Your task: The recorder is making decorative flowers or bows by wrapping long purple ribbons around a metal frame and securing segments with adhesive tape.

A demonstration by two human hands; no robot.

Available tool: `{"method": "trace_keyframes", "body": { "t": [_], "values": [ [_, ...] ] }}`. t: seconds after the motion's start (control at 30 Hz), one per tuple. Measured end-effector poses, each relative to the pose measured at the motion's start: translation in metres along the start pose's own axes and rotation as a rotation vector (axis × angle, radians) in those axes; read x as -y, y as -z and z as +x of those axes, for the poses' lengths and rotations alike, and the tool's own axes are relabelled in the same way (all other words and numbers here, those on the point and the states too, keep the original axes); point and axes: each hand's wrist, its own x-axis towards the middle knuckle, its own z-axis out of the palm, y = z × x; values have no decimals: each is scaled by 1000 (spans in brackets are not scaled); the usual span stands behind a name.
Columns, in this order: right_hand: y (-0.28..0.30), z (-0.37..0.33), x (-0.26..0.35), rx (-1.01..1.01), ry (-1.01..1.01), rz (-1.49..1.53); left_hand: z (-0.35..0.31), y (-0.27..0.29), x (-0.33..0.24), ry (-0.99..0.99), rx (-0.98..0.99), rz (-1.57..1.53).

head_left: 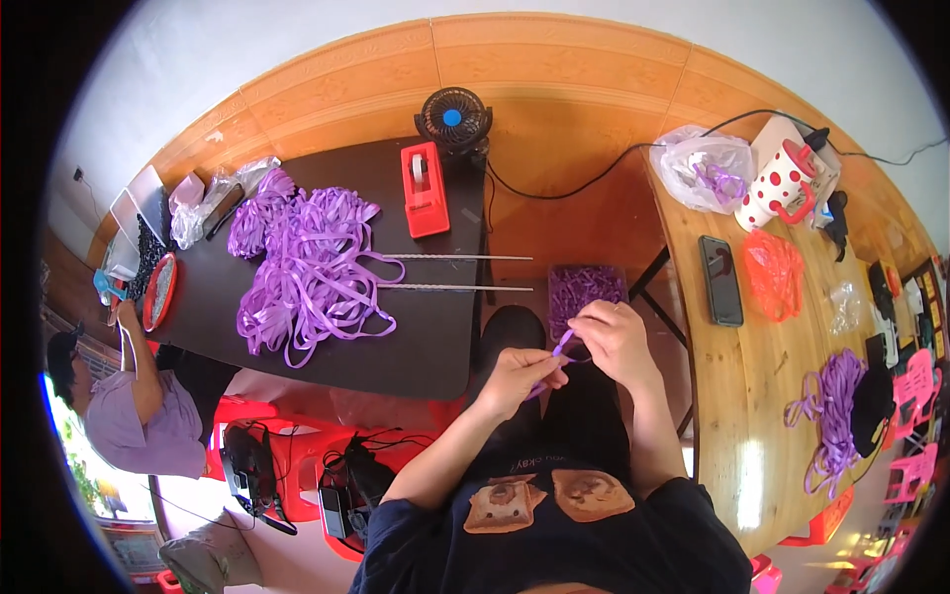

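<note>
A narrow purple ribbon [562, 346] runs between my two hands, above my lap. My left hand [524, 376] pinches it low, with a strand trailing beneath the fingers. Higher up and to the right, my right hand [612, 342] grips the other part between thumb and fingers. Just beyond my hands is a clear plastic bin [623, 280] full of small purple ribbon pieces [584, 287]. To the left, a big tangled heap of purple ribbon [312, 267] covers part of the dark table [426, 342]. Two thin metal rods [465, 288] stick out past that table's right edge.
A red tape dispenser [424, 188] and a small black fan [453, 119] stand at the dark table's back. On the wooden table [727, 396] at right lie a phone [720, 280], a red bag [772, 275], a spotted tumbler [777, 188] and more ribbon [839, 406]. A co-worker [148, 406] is far left.
</note>
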Motion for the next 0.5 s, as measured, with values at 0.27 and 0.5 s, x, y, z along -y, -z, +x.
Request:
{"method": "trace_keyframes", "body": {
  "t": [0.27, 0.5],
  "values": [
    [-51, 46, -34, -361, 165, -215, 59, 21, 16, -374, -183, 4],
    [-88, 79, -61, -357, 72, 71, 70, 32, 4, -504, -282, -20]
  ]
}}
